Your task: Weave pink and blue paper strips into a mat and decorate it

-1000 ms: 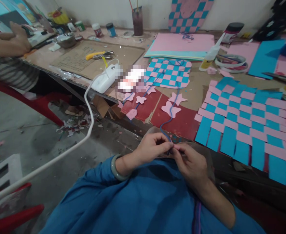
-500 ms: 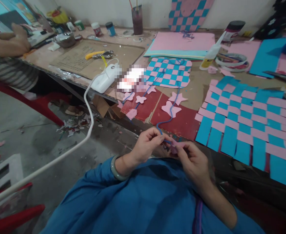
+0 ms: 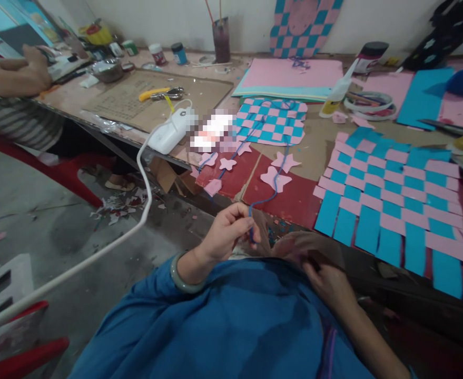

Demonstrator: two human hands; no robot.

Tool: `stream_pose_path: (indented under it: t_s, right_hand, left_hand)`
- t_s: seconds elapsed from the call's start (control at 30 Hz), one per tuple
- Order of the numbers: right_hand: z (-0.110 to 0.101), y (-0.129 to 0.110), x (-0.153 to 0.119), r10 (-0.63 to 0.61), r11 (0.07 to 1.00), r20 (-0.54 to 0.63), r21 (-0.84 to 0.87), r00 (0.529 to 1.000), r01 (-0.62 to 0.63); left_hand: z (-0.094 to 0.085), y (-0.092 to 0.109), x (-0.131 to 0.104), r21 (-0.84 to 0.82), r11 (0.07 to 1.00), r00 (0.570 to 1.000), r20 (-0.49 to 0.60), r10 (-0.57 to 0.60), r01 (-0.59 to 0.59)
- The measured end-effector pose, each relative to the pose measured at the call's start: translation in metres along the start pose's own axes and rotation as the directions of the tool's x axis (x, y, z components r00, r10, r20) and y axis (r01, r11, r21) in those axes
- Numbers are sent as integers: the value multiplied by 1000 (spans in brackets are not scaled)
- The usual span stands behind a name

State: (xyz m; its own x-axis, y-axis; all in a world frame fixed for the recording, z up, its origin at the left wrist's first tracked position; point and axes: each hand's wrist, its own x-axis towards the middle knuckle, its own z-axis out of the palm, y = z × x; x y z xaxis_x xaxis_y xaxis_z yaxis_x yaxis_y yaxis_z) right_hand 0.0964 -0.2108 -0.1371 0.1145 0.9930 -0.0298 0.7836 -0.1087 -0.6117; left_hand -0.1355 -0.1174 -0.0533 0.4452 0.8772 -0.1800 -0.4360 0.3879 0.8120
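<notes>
Nearest you, your left hand (image 3: 228, 231) pinches the blue string (image 3: 262, 202) between closed thumb and finger, a short end hanging below the pinch. From that hand, your right hand (image 3: 329, 281) lies at four o'clock, low over your lap and blurred; its fingertips are near a pinkish smear, and you can't tell whether they grip anything or how far apart they are. Half a second ago the two hands nearly met, with a pink piece in the right fingers; now they are well apart, the right having dropped back toward your lap and the left having shifted slightly toward nine. The string leaves your pinch toward one o'clock, crosses the table edge and runs over a pink butterfly-like shape (image 3: 281, 182) and a pink star (image 3: 291, 161), up to the small checked panel (image 3: 271, 121). Those pieces lie as they did before. Between two and three o'clock is the large woven sheet (image 3: 392, 189), its blue strips jutting out toward you. Farther out, the white power strip (image 3: 171, 131) is at eleven, with yellow-handled pliers (image 3: 156, 94) beyond it; the glue bottle (image 3: 334, 100) stands between one and two, and the stacked paper (image 3: 290, 76) lies at one.
</notes>
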Motion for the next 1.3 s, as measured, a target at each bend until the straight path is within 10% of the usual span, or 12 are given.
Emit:
stream_pose_path:
  t_s: [0.27,0.5,0.7,0.9,1.07,1.3]
  right_hand:
    - [-34,-85,17,69,700,286,669,956,-251]
    - [-9,-136,51,57,318,399,861,915,-396]
    - [-7,-156,59,102,211,406,883,908,-419]
    - [-24,-163,63,189,312,391,846,901,-433]
    - [-35,-159,73,185,598,354,699,917,-391]
    - [-50,-166,87,188,850,375,401,908,-342]
  left_hand:
    - [2,15,-14,61,997,996,81,-44,39]
    - [10,30,-11,119,992,994,102,-40,28]
    - [8,42,-9,182,983,991,132,-35,11]
    - [9,53,-8,412,911,996,74,-49,14]
    - [0,45,-3,530,848,996,90,-23,-29]
    - [-11,33,0,740,599,951,257,169,-306]
